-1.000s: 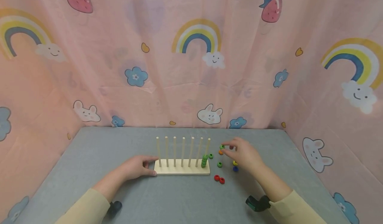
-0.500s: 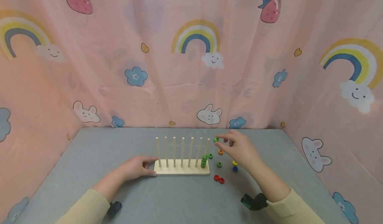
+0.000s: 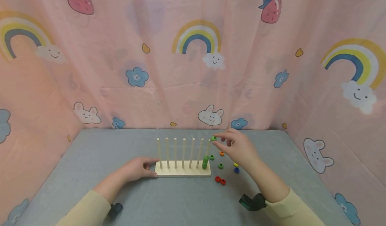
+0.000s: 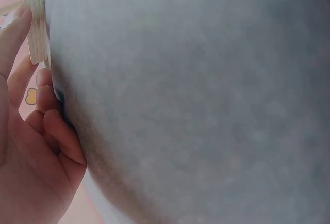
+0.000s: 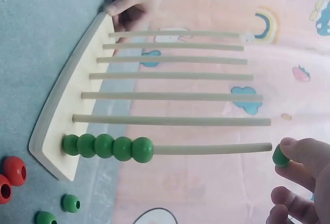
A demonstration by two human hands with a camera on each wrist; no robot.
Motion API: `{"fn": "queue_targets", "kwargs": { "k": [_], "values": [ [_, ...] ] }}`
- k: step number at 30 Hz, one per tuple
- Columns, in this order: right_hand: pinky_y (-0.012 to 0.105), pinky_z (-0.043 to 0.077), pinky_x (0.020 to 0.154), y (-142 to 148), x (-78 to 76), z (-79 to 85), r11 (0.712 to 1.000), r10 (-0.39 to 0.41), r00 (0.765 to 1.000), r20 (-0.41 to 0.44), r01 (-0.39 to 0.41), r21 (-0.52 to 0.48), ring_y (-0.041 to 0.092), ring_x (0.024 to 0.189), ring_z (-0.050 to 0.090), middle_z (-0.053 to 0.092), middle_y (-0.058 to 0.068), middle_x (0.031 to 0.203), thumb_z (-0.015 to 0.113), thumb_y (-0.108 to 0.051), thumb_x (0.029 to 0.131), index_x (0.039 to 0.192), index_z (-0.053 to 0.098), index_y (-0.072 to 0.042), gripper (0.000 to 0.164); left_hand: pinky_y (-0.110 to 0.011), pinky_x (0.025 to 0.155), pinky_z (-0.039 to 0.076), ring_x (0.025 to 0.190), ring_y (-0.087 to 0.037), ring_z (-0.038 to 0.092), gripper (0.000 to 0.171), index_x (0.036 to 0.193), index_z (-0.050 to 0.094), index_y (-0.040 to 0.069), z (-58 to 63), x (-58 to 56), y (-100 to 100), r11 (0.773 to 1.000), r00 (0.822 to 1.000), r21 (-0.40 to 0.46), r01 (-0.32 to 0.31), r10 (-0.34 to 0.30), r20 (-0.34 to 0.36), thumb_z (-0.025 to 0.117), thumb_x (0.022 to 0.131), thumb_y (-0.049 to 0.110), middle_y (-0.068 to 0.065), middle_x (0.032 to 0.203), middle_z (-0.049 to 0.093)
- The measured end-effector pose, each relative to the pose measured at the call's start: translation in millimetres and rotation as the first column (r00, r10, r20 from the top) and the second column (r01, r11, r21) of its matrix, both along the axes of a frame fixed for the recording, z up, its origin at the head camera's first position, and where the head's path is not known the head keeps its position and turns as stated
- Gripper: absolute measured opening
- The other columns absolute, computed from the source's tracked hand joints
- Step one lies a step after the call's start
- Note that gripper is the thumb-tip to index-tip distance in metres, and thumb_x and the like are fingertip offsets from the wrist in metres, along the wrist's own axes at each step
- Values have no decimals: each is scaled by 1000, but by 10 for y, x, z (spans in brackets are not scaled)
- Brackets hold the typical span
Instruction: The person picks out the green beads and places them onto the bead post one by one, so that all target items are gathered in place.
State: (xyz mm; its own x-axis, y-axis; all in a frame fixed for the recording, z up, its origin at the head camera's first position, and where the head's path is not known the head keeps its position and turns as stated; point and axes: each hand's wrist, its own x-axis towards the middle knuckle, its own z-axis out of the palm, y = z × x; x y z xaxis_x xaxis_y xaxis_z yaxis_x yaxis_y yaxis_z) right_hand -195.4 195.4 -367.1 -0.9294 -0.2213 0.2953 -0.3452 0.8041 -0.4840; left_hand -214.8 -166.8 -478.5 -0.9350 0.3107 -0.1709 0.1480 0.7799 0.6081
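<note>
A pale wooden pegboard (image 3: 182, 173) with a row of several upright pegs stands mid-table. Its rightmost peg (image 5: 216, 149) carries a stack of several green beads (image 5: 104, 145); the other pegs are bare. My left hand (image 3: 139, 169) grips the board's left end between thumb and fingers, and the left wrist view shows the fingertips on the wooden edge (image 4: 36, 33). Between thumb and forefinger, my right hand (image 3: 241, 149) pinches a green bead (image 5: 281, 155). That bead is right at the top of the rightmost peg.
Right of the board lie two loose green beads (image 3: 221, 166), an orange bead (image 3: 222, 153), a yellow bead (image 3: 236, 164), a blue bead (image 3: 236, 170) and two red beads (image 3: 223, 182). A pink patterned curtain (image 3: 169, 102) hangs behind the grey table (image 3: 169, 202).
My right hand has lifted a green bead from beside the orange one and carried it up and left to the top of the rightmost peg. The left hand has stayed on the board.
</note>
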Motion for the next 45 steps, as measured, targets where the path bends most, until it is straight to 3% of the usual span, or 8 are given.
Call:
{"fn": "queue_targets", "kwargs": {
  "k": [27, 45],
  "values": [
    [30, 40, 55, -104, -63, -137, 999, 39, 999, 14, -39, 1, 13, 70, 46, 59, -2, 93, 75, -33, 90, 114, 76, -19, 28, -32, 60, 31, 66, -13, 43, 58, 131, 66, 24, 8, -6, -4, 1000, 1000, -6, -2, 2, 6, 85, 77, 35, 1, 73, 50],
    [27, 41, 54, -136, -98, -550, 999, 27, 994, 106, -25, -25, 12, 70, 48, 58, -8, 86, 78, -28, 87, 104, 78, -15, 22, -32, 60, 32, 66, -13, 43, 57, 130, 67, 23, -12, -13, -14, 1000, 1000, -12, 8, -8, -1, 84, 78, 38, 2, 74, 50]
  ]
}}
